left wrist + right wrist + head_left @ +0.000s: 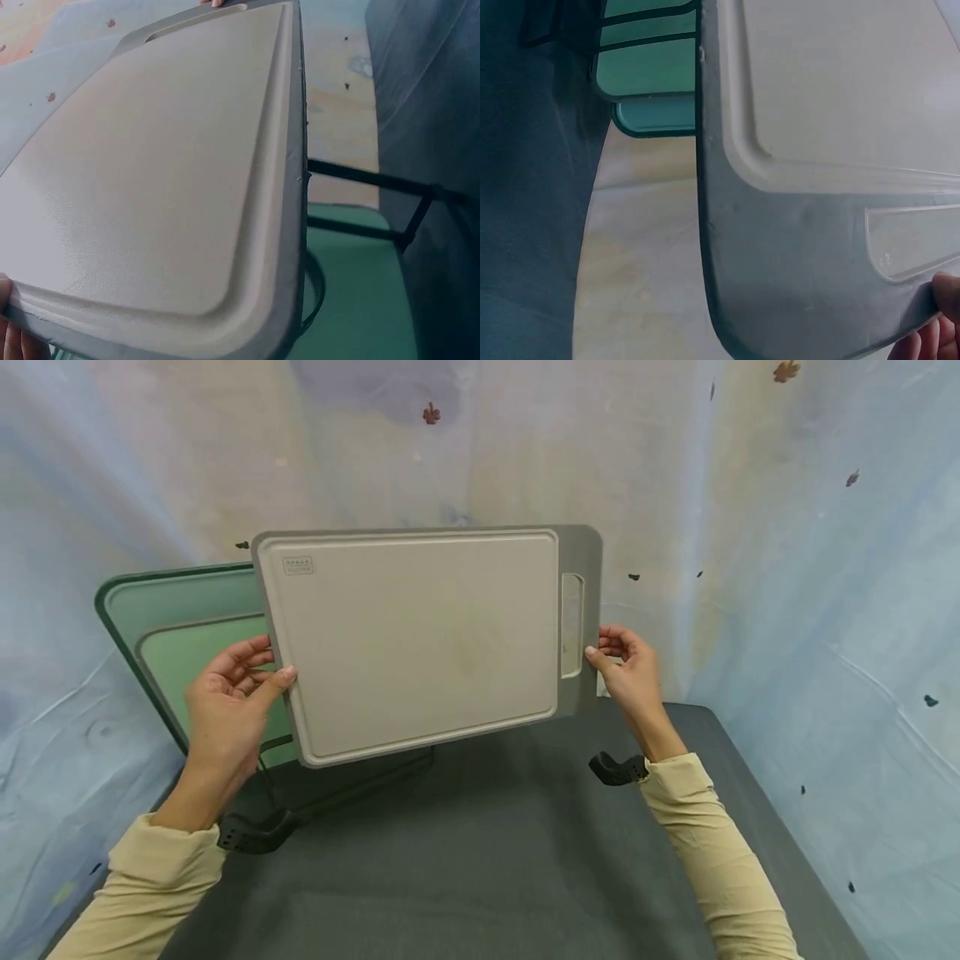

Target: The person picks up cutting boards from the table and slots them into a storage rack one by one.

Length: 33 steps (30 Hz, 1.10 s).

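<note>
A beige cutting board (420,643) with a grey rim and a slotted grey handle end is held up, its broad face toward me and its right end slightly higher. My left hand (228,710) pinches its left edge, thumb on the front face and fingers behind. At the other end my right hand (628,675) grips the grey handle strip just outside the slot, thumb in front. The left wrist view shows the cutting board (165,157) with its juice groove; in the right wrist view its handle slot (915,236) lies near the fingertips.
Behind the cutting board at left, green boards (180,602) lean upright in a dark wire rack (375,781). The rack stands on a dark grey covered table (465,868). A pale patterned curtain (810,610) encloses the back and sides.
</note>
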### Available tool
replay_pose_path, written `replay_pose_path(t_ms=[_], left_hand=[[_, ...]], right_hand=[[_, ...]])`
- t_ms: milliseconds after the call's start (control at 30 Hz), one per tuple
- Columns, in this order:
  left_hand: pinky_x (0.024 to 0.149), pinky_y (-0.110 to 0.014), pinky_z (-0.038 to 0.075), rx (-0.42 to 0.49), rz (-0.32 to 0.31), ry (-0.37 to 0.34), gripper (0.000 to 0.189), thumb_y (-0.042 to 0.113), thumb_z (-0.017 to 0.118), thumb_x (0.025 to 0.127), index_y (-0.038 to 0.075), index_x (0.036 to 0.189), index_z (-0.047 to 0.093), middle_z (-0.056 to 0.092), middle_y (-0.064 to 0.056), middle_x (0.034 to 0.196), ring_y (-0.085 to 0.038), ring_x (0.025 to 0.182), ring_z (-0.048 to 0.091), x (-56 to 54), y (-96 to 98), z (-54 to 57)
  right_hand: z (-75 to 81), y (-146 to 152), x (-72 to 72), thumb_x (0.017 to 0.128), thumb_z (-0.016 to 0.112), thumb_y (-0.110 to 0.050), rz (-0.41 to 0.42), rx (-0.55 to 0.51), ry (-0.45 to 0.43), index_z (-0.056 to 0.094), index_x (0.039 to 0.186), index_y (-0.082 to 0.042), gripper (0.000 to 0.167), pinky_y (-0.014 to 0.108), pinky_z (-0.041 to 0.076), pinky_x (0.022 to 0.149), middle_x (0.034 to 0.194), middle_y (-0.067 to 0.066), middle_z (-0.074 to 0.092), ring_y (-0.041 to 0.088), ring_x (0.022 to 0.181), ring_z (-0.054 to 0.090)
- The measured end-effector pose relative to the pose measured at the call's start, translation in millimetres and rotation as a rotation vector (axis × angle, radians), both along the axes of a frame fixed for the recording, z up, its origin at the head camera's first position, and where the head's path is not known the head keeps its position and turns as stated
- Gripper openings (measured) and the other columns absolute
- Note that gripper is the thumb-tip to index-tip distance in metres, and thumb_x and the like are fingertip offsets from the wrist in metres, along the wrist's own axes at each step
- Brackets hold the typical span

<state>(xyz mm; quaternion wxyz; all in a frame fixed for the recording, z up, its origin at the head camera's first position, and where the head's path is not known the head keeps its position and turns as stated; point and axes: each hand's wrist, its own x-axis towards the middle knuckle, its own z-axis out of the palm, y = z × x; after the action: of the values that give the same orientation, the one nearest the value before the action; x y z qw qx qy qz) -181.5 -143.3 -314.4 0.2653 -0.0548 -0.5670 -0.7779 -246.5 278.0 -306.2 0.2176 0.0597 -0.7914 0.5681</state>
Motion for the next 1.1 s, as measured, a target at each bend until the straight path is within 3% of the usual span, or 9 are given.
replay_pose_path(t_ms=[333, 1100], left_hand=[[0.065, -0.019, 0.053, 0.057, 0.072, 0.108, 0.035, -0.022, 0.067, 0.078, -0.01, 0.11, 0.065, 0.062, -0.014, 0.095, -0.017, 0.071, 0.06, 4.7, -15.9, 4.7], [0.065, -0.021, 0.054, 0.185, 0.164, 0.198, 0.036, -0.024, 0.069, 0.074, -0.014, 0.108, 0.063, 0.062, -0.018, 0.095, -0.02, 0.072, 0.058, 8.0, -44.5, 15.4]], right_hand=[[11.9, -22, -17.1, 0.091, 0.065, 0.002, 0.048, 0.025, 0.003, 0.055, 0.123, 0.01, 0.034, 0.022, 0.045, 0.076, 0.11, 0.016, 0.055, 0.014, 0.089, 0.051], [28.3, -67, -48.0, 0.089, 0.068, 0.002, 0.11, 0.068, 0.066, 0.058, 0.116, 0.006, 0.029, 0.028, 0.048, 0.078, 0.104, 0.015, 0.058, 0.021, 0.091, 0.054]])
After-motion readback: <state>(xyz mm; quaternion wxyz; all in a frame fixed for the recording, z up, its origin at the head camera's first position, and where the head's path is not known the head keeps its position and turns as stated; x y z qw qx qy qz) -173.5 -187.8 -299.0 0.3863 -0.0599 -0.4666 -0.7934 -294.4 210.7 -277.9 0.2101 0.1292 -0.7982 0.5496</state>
